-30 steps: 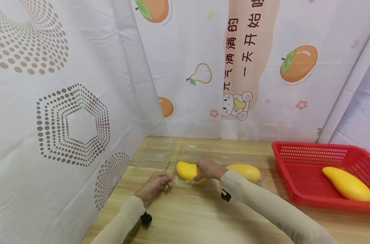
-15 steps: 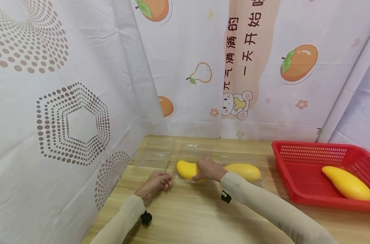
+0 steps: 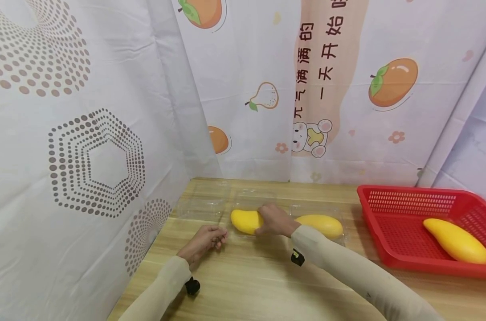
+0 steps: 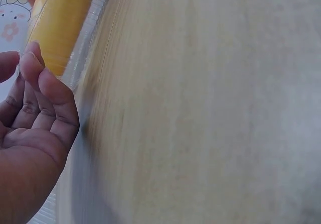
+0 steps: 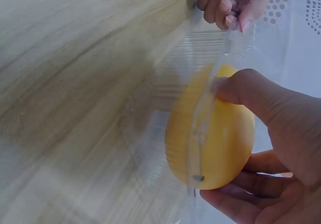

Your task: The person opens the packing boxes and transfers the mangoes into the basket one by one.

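Note:
A yellow mango (image 3: 244, 222) sits in the middle clear plastic box (image 3: 254, 196), whose lid stands open behind it. My right hand (image 3: 275, 220) grips the mango from the right, with the thumb and fingers around it in the right wrist view, where its lower part (image 5: 188, 133) shows through the box wall. On the box's left side, my left hand (image 3: 204, 243) pinches the rim between thumb and finger (image 5: 245, 20). The left wrist view has the mango (image 4: 62, 25) beyond the left fingertips. Part of the mango is hidden by my right hand.
Another clear box (image 3: 202, 203) stands at the left. To the right, a second mango (image 3: 322, 225) lies in a third clear box. Farther right is a red basket (image 3: 447, 266) with one mango (image 3: 457, 240) in it. Curtains stand behind and at the left.
The mango in my right hand has shifted very slightly left and up within the middle box. My left hand stays in the same place.

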Demonstrator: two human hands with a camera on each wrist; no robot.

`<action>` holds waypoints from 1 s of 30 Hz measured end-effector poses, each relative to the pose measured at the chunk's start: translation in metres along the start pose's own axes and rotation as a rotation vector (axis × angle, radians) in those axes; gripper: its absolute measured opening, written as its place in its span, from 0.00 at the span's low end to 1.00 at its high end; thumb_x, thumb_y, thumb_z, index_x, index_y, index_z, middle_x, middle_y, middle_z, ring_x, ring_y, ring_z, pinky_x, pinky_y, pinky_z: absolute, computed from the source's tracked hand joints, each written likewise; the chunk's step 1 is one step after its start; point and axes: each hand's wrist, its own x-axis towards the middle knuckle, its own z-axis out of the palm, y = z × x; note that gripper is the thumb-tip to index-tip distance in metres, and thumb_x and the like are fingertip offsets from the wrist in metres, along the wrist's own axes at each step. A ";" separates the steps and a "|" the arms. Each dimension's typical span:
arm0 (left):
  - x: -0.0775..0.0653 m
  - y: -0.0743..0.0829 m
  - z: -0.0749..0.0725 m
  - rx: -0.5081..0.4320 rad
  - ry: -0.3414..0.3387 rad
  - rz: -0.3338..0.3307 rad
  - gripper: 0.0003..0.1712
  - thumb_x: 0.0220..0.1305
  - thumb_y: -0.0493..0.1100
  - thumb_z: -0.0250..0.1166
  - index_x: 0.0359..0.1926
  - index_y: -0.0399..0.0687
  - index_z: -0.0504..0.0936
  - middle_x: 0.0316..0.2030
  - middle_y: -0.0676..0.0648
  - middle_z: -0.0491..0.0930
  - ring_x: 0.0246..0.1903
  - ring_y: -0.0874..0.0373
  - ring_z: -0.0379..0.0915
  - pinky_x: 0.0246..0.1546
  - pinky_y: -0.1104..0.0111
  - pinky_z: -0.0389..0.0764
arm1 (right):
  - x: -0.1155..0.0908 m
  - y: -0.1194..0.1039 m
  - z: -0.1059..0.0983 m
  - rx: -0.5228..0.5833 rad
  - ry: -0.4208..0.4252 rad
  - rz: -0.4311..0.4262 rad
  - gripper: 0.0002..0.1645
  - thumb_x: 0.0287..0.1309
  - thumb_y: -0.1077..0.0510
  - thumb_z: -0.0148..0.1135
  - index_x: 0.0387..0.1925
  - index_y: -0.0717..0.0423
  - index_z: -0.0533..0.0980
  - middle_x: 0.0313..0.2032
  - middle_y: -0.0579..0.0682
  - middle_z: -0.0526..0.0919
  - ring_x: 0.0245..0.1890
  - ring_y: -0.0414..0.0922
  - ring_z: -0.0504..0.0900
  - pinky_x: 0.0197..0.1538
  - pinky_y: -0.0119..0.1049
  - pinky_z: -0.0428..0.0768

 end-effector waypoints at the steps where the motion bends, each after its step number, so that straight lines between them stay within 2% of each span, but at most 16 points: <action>1: 0.000 0.000 0.000 0.000 0.001 -0.001 0.21 0.74 0.45 0.63 0.47 0.26 0.82 0.35 0.43 0.83 0.30 0.61 0.75 0.32 0.71 0.79 | 0.000 0.000 -0.001 -0.002 0.009 -0.006 0.24 0.41 0.48 0.84 0.33 0.58 0.80 0.26 0.44 0.75 0.27 0.42 0.71 0.29 0.34 0.72; 9: -0.001 0.000 0.000 0.000 0.000 -0.010 0.21 0.74 0.45 0.64 0.48 0.26 0.82 0.36 0.42 0.83 0.31 0.60 0.75 0.32 0.71 0.78 | -0.001 -0.001 -0.011 0.007 0.047 -0.023 0.24 0.42 0.50 0.84 0.37 0.59 0.81 0.27 0.44 0.76 0.27 0.42 0.72 0.30 0.35 0.73; 17: -0.001 0.001 0.000 0.001 0.000 -0.004 0.20 0.75 0.44 0.63 0.48 0.25 0.81 0.37 0.41 0.83 0.31 0.60 0.75 0.32 0.71 0.79 | -0.002 0.001 -0.017 0.015 0.042 0.007 0.28 0.42 0.50 0.84 0.43 0.61 0.83 0.30 0.45 0.78 0.29 0.42 0.73 0.32 0.36 0.75; 30: 0.000 0.000 0.000 -0.001 -0.008 0.010 0.21 0.74 0.45 0.63 0.48 0.25 0.81 0.37 0.41 0.83 0.31 0.60 0.75 0.32 0.71 0.79 | -0.005 0.005 -0.027 0.032 0.058 -0.007 0.33 0.40 0.50 0.86 0.46 0.63 0.83 0.33 0.47 0.80 0.33 0.43 0.73 0.36 0.37 0.75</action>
